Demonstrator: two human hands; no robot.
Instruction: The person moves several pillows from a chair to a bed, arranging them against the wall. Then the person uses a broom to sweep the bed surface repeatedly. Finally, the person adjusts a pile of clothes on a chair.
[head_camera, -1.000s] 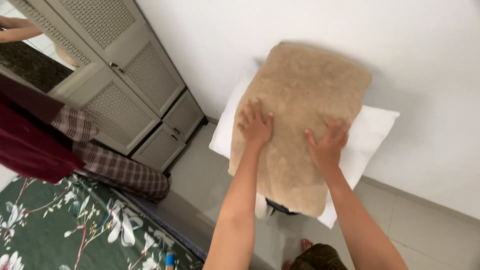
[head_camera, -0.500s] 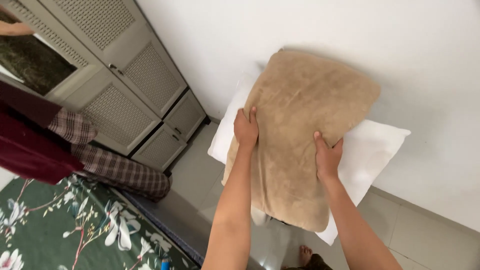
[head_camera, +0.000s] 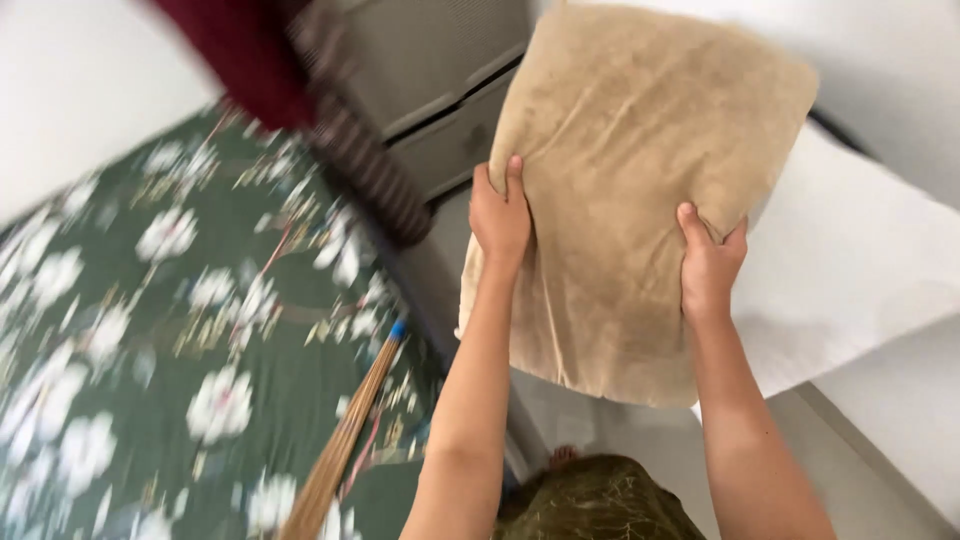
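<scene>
To the left of the gripping fingers, well apart from them, spreads the largest thing in view: a dark green bed cover (head_camera: 150, 330) printed with pale flowers, blurred by camera motion. To the right of the fingers and partly behind them lies a white pillow (head_camera: 850, 270), its surface bare and smooth. Between the two hands hangs the tan plush pillow (head_camera: 630, 170), held up in front of the white pillow and covering part of it; its lower edge droops below the wrists. Above the left fingers stands a grey cabinet (head_camera: 440, 90), with a dark red cloth (head_camera: 240, 50) and a checked fabric (head_camera: 370, 170) hanging off to the upper left.

The left hand (head_camera: 500, 215) clamps the tan pillow's left edge, fingers wrapped behind the fabric and thumb pressed on the front. The right hand (head_camera: 710, 265) pinches the right edge the same way, the plush bunching into creases under its thumb. Below the left forearm lies a thin broom of straw (head_camera: 345, 440), slanting across the bed cover.
</scene>
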